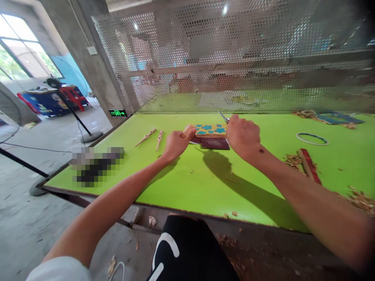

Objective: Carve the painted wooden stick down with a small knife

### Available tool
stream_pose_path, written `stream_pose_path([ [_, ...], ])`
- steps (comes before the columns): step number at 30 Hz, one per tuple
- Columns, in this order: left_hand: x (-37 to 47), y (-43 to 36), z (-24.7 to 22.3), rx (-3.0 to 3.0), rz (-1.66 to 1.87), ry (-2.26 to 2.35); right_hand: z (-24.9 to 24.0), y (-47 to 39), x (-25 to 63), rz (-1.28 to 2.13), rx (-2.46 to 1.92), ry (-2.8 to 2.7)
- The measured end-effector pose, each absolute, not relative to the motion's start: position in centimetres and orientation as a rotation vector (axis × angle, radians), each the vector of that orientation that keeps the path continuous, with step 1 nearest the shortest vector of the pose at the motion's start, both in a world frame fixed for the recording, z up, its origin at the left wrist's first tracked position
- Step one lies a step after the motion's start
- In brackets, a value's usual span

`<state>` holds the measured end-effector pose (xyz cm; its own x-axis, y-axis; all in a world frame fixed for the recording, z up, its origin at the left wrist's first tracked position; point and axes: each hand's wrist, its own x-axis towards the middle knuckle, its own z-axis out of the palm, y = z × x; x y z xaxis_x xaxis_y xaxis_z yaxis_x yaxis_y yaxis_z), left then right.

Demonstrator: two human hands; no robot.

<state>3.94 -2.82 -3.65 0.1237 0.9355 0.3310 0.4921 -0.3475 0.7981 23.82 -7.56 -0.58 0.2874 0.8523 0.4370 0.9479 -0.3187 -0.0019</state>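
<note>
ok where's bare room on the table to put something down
One bare patch lies between the right hand and the ring, another between the spotted sticks and the left edge of the green table. It's crowded around the red strip, with shavings beside it, and at the patterned block by the left hand.

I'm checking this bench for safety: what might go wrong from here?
The slim tool in the right hand might slip and, if sharp, nick the left hand, which grips the flower-patterned block's left end. Wood chips near the green table's front edge could get brushed off.
</note>
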Motion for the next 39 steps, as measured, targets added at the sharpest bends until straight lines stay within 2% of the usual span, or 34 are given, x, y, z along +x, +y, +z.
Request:
stream_pose_path([
  [6,3.1,-2.6,-3.0,2.001,1.332,1.055,-1.0,-7.7,26.8,-0.45,-2.229,-1.747],
  [13,3.5,-4.1,-2.2,1.596,1.097,0.705,-2.4,-7.5,26.4,-0.369,-1.979,-1.86],
  [20,3.7,-3.1,-3.2,1.446,1.043,0.526,-2.5,-7.8,26.1,-0.313,-1.838,-1.897],
  [31,2.7,-1.8,-3.2,1.753,1.185,0.62,-2.7,-7.9,26.1,-0.243,-1.796,-1.948],
  [39,2.0,-1.2,-2.4,1.825,1.296,0.581,-3.3,-8.3,26.0,0.071,-1.686,-1.936],
])
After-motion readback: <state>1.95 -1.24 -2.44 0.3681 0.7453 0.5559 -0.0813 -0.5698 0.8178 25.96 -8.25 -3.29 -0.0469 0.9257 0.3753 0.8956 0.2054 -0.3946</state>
